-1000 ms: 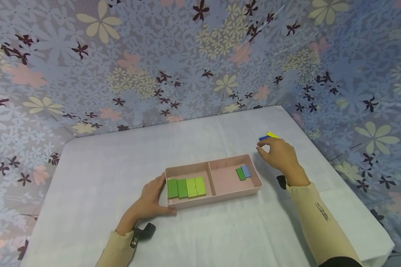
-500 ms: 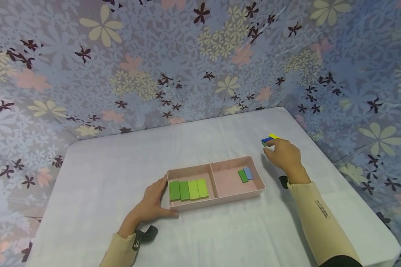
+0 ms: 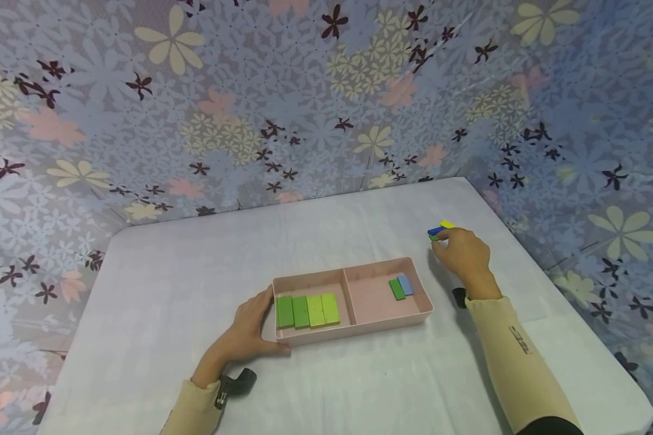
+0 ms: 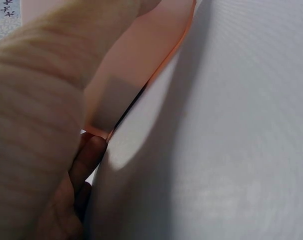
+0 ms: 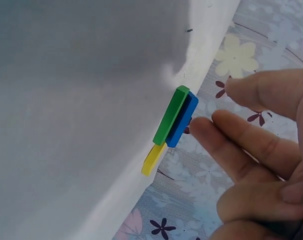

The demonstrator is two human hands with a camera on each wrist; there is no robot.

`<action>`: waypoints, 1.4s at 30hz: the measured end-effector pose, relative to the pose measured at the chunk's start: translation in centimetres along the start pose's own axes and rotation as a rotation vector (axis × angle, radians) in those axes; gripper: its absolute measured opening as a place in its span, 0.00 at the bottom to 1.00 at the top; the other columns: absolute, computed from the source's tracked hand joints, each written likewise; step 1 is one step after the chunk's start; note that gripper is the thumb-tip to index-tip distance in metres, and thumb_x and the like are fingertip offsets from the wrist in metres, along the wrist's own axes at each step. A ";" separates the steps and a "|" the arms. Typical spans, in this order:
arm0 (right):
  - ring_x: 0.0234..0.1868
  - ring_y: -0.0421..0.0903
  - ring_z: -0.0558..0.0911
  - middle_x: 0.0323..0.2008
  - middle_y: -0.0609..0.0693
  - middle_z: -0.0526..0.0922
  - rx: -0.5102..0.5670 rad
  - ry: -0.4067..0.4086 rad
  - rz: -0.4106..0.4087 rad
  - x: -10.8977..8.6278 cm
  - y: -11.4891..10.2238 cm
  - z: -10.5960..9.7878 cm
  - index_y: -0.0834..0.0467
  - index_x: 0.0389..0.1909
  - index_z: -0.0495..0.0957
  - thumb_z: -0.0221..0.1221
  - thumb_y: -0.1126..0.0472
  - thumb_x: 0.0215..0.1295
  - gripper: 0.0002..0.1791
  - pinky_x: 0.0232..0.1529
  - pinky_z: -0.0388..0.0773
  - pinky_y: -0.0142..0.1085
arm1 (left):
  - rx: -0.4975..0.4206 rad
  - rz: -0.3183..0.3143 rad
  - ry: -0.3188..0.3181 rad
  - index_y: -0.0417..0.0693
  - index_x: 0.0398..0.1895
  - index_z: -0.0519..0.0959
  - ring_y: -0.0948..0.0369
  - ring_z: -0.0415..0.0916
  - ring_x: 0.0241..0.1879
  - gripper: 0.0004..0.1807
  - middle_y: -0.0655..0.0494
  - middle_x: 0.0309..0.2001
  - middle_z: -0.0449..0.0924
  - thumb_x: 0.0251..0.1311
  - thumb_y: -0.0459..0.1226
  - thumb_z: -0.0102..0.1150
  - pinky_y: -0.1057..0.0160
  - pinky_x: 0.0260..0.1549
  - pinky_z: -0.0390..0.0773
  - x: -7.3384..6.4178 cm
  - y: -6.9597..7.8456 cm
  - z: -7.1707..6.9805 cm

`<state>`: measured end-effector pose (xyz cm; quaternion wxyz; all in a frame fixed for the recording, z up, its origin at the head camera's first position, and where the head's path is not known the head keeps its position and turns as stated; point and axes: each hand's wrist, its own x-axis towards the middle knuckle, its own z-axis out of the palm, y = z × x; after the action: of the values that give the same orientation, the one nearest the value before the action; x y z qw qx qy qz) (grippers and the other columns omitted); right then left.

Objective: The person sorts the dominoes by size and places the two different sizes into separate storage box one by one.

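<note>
A pink two-compartment box (image 3: 359,328) sits on the white table. My left hand (image 3: 250,325) holds its left end, thumb along the front and fingers round the side; in the left wrist view a fingertip (image 4: 94,150) meets the box's edge. Over at the right, my right hand (image 3: 464,257) hovers by three small loose blocks: green (image 5: 171,116), blue (image 5: 185,120) and yellow (image 5: 152,159). Its thumb and fingers are apart in the right wrist view, with nothing between them. Green and blue lie side by side there; yellow touches their end.
Dark green blocks (image 3: 285,312) and lime blocks (image 3: 323,309) stand in a row in the left compartment. The right compartment has a small green block (image 3: 396,290) and a light blue one (image 3: 405,284). Flowered cloth (image 3: 305,121) hangs behind the table and along its right side.
My right hand has shifted slightly down and right, close beside the loose blocks; the green one now shows below the blue. My left hand still holds the box.
</note>
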<state>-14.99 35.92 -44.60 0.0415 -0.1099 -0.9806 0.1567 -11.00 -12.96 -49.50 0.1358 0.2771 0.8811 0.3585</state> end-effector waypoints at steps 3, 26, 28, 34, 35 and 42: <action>0.35 0.66 0.85 0.52 0.69 0.83 -0.003 0.022 0.018 0.1 0.2 0.0 0.61 0.54 0.84 0.59 0.51 0.68 0.22 0.20 0.78 0.51 | -0.001 0.001 0.004 0.63 0.83 0.39 0.48 0.48 0.78 0.75 0.55 0.81 0.49 0.34 0.61 0.81 0.40 0.75 0.44 0.2 0.1 0.0; 0.40 0.66 0.85 0.49 0.70 0.83 -0.047 0.025 0.116 1.9 0.4 0.7 0.65 0.56 0.81 0.61 0.47 0.66 0.28 0.27 0.81 0.54 | 0.005 0.040 0.028 0.61 0.83 0.40 0.46 0.50 0.77 0.75 0.52 0.80 0.51 0.35 0.61 0.81 0.37 0.73 0.47 0.1 -0.2 0.2; 0.40 0.66 0.85 0.49 0.70 0.83 -0.054 0.013 0.120 2.0 0.4 0.8 0.66 0.56 0.81 0.61 0.47 0.66 0.28 0.28 0.82 0.55 | 0.001 0.034 0.025 0.61 0.83 0.39 0.47 0.50 0.77 0.75 0.53 0.80 0.50 0.35 0.61 0.81 0.38 0.74 0.46 0.1 -0.2 0.3; 0.40 0.66 0.85 0.47 0.69 0.84 -0.055 -0.001 0.132 2.1 0.4 1.0 0.66 0.54 0.81 0.61 0.46 0.65 0.28 0.30 0.82 0.55 | 0.013 0.039 0.025 0.61 0.83 0.39 0.45 0.50 0.77 0.75 0.51 0.80 0.50 0.35 0.62 0.80 0.36 0.73 0.48 0.1 -0.3 0.3; 0.40 0.66 0.85 0.47 0.69 0.84 -0.054 0.000 0.133 2.1 0.4 1.1 0.66 0.54 0.82 0.61 0.46 0.65 0.28 0.30 0.82 0.55 | 0.016 0.040 0.024 0.61 0.83 0.39 0.45 0.50 0.77 0.75 0.51 0.80 0.50 0.36 0.63 0.80 0.36 0.73 0.48 0.1 -0.3 0.3; 0.39 0.65 0.85 0.45 0.69 0.84 -0.047 0.007 0.134 2.3 0.3 1.2 0.65 0.51 0.83 0.62 0.46 0.65 0.26 0.28 0.82 0.55 | 0.014 0.038 0.023 0.61 0.83 0.40 0.46 0.50 0.77 0.75 0.52 0.81 0.50 0.34 0.63 0.80 0.37 0.74 0.46 0.1 -0.2 0.2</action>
<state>-17.32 36.36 -45.71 0.0316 -0.1767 -0.9744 0.1357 -11.06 -12.90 -49.80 0.1168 0.2905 0.8796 0.3581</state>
